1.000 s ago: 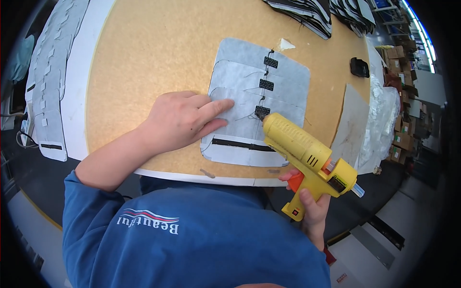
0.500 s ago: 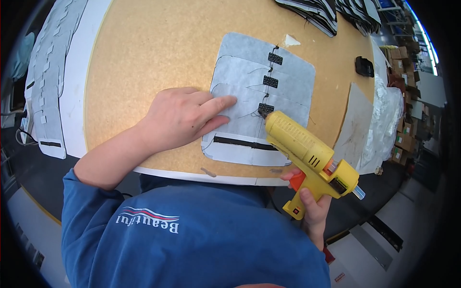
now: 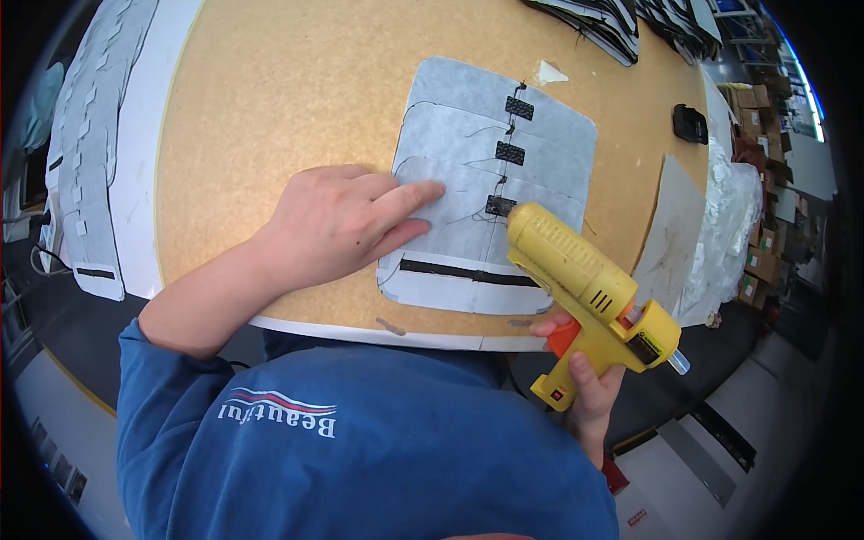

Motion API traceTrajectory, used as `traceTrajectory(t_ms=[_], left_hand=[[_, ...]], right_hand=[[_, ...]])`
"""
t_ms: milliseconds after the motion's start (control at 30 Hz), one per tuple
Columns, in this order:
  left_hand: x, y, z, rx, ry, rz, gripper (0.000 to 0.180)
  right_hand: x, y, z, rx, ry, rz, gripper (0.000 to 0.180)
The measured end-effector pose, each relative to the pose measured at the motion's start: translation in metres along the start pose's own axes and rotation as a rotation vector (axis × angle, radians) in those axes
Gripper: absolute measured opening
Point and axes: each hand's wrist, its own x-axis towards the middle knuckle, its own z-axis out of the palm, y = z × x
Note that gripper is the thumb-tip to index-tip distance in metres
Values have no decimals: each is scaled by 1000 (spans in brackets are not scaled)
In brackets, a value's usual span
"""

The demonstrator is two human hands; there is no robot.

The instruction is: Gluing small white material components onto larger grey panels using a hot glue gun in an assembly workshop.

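**A:** Head view is the only one. What do the two hands have?

**B:** The left hand (image 3: 346, 225) lies flat, palm down, on the left part of one grey felt pad (image 3: 490, 180), fingers stretched loosely toward the right and gripping nothing. The right hand (image 3: 589, 387) is closed around the handle of one yellow glue gun (image 3: 585, 279), with a finger at its orange trigger (image 3: 564, 337).

**A:** Where does the gun point?

**B:** Its nozzle sits at the lowest of three small black patches (image 3: 500, 205) that run in a line down the pad's middle. I cannot tell whether the tip touches it.

**A:** And the pad itself?

**B:** It lies on the cork-coloured round table (image 3: 270, 90), near the edge closest to the person. One black strip (image 3: 468, 273) crosses its lower part, and thin wires curve over its face.

**A:** Anything else to count?

**B:** One small black object (image 3: 690, 123) at the table's right, well apart from the pad; one grey sheet (image 3: 670, 234) at the right rim; one little white scrap (image 3: 546, 74) just above the pad. A stack of dark pieces (image 3: 594, 20) lies at the far edge, too bunched to count. A long grey strip of pads (image 3: 85, 144) hangs off to the left.
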Motion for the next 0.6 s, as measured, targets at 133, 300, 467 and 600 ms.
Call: traceTrajectory(t_ms=[133, 300, 467, 600], left_hand=[[0, 0, 0, -7, 0, -1, 37], [1, 0, 0, -12, 4, 0, 37], [2, 1, 0, -21, 15, 4, 37], [4, 3, -2, -20, 8, -4, 37]], right_hand=[[5, 0, 3, 19, -20, -27, 59], [3, 5, -2, 30, -7, -19, 60], [-3, 2, -4, 39, 63, 15, 59], [-3, 5, -7, 66, 55, -1, 59]])
